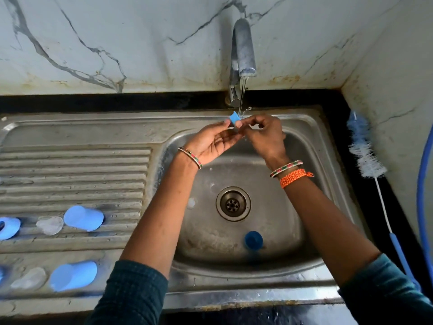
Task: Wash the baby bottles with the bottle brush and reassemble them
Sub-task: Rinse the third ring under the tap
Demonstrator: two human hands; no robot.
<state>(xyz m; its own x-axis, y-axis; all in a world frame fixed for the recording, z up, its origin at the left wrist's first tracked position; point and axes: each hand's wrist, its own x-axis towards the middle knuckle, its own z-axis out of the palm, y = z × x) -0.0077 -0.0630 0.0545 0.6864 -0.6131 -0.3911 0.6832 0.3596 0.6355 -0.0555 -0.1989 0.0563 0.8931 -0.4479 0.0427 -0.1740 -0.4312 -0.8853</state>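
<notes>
Item in hand: small blue plastic bottle part point(234, 118), held under the thin stream from the steel tap point(242, 57); its exact kind cannot be told at this size, possibly a cap or collar piece.

Left hand point(208, 144): palm up, fingertips pinching the blue part from its left side.

Right hand point(264, 134): fingers curled, pinching the same part from the right, just under the water.

Below the fingers, in the steel sink basin point(304, 207): round blue cap point(253, 239), near the drain point(233, 203).

Well left of the fingers, on the ribbed draining board point(70, 165): pale blue bottle pieces point(83, 218) and clear teat-like pieces point(49, 225), laid out apart.

Well right of the fingers, on the black counter: white-and-blue bristled bottle brush point(365, 156), untouched.

Step judged: rinsing of small parts, reassembly not begun. Next move calls for turning the part under the stream, then setting it on the board.
</notes>
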